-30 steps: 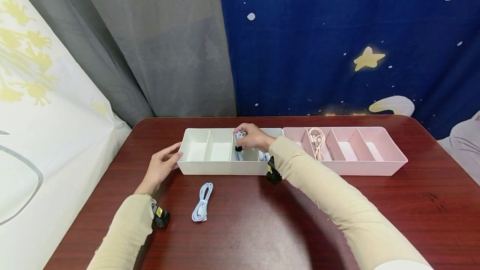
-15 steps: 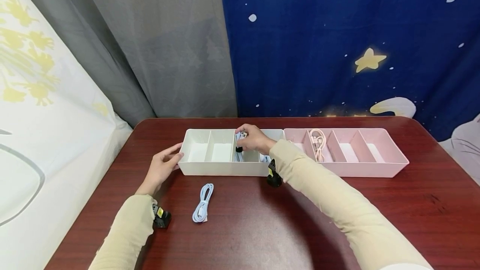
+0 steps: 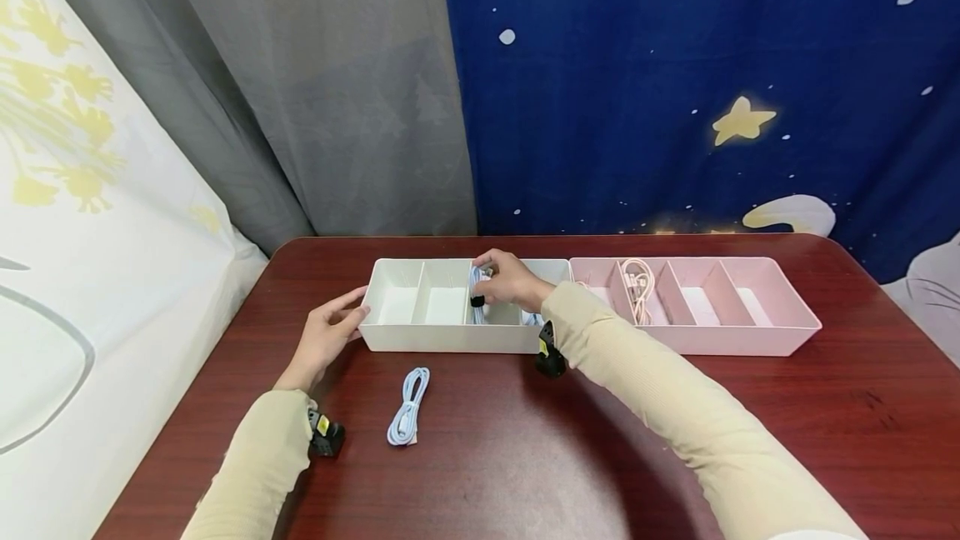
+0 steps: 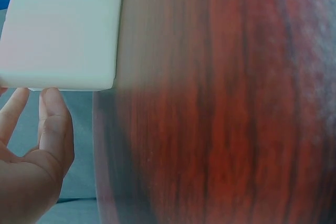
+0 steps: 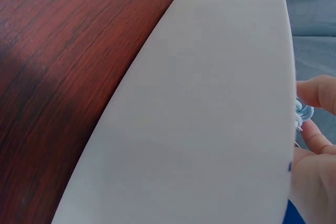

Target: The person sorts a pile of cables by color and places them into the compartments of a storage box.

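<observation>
My right hand (image 3: 512,280) pinches a coiled light blue cable (image 3: 477,312) with a black band, inside the third compartment from the left of a white divided box (image 3: 442,339). In the right wrist view the box wall hides most of that cable. My left hand (image 3: 322,338) touches the box's left end with its fingertips; the left wrist view shows fingers (image 4: 55,129) straight against the end wall. A second light blue coiled cable (image 3: 408,407) lies on the table in front of the box. More light blue cable (image 3: 532,318) shows in the box's rightmost compartment, partly behind my right wrist.
A pink divided box (image 3: 720,342) abuts the white one on the right. It holds a coiled pale pink cable (image 3: 639,290). Both boxes stand toward the back of the dark red wooden table (image 3: 480,457). Grey and blue curtains (image 3: 675,90) hang behind.
The view shifts slightly. Both hands stay nearly in place: the right keeps the cable in the third compartment, the left stays at the box's end.
</observation>
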The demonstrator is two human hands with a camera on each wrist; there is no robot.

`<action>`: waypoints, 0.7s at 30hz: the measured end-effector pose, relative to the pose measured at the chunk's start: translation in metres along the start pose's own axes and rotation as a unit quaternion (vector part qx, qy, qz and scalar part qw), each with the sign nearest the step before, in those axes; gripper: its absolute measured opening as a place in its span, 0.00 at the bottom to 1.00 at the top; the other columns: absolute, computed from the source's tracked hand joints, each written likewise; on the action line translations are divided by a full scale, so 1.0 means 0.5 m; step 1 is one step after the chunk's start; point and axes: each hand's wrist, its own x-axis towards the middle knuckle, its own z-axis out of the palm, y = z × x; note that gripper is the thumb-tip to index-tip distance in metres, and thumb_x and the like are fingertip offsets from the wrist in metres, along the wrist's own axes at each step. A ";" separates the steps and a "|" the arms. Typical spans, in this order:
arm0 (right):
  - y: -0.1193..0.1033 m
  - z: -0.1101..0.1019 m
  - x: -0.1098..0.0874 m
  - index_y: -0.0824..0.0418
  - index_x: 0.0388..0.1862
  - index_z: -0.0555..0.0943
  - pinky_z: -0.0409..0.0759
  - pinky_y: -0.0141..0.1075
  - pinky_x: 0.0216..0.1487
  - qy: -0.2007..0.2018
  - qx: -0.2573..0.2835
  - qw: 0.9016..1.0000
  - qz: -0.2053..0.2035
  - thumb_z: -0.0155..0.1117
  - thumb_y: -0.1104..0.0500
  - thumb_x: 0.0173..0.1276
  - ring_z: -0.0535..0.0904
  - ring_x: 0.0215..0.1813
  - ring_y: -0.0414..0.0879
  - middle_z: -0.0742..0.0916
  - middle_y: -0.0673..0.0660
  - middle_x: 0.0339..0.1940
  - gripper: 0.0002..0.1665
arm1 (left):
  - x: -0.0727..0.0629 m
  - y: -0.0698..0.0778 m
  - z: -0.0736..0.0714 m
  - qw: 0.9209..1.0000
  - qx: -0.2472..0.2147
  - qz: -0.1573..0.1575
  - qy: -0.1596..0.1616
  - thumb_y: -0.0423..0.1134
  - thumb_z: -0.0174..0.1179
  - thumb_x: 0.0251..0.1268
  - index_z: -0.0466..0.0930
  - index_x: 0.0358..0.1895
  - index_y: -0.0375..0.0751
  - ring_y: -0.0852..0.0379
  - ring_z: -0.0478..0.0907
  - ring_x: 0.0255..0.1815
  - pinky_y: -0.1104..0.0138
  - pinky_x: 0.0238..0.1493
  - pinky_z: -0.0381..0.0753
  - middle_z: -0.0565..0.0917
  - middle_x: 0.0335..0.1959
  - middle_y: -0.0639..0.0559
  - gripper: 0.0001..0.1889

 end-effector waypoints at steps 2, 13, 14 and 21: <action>0.000 0.000 -0.002 0.65 0.54 0.68 0.77 0.37 0.37 -0.001 0.001 1.000 0.003 0.60 0.69 0.56 0.74 0.30 0.51 0.73 0.63 0.45 0.26 | 0.000 -0.001 0.000 1.000 0.001 0.000 -0.001 0.46 0.54 0.62 0.67 0.61 0.47 0.59 0.75 0.40 0.71 0.38 0.77 0.74 0.48 0.38 0.24; -0.001 0.010 -0.009 0.65 0.54 0.67 0.78 0.34 0.37 -0.008 -0.013 1.000 -0.001 0.59 0.70 0.56 0.72 0.40 0.48 0.72 0.64 0.50 0.26 | 0.001 -0.004 -0.003 1.000 -0.001 0.001 0.001 0.47 0.54 0.61 0.67 0.61 0.47 0.62 0.75 0.38 0.71 0.38 0.77 0.74 0.47 0.38 0.25; -0.001 0.011 -0.010 0.66 0.54 0.67 0.78 0.35 0.37 -0.008 -0.014 1.000 -0.004 0.59 0.70 0.56 0.72 0.40 0.48 0.72 0.64 0.50 0.25 | 0.001 -0.004 -0.003 1.000 -0.002 0.001 0.000 0.47 0.54 0.61 0.67 0.62 0.47 0.62 0.75 0.38 0.71 0.38 0.77 0.74 0.47 0.38 0.25; -0.001 0.015 -0.016 0.68 0.53 0.67 0.78 0.37 0.39 -0.002 0.001 1.000 -0.016 0.58 0.71 0.56 0.72 0.44 0.50 0.71 0.66 0.53 0.25 | 0.002 -0.004 -0.002 1.000 -0.006 0.002 -0.002 0.46 0.54 0.61 0.67 0.61 0.47 0.63 0.75 0.37 0.71 0.38 0.77 0.74 0.47 0.38 0.24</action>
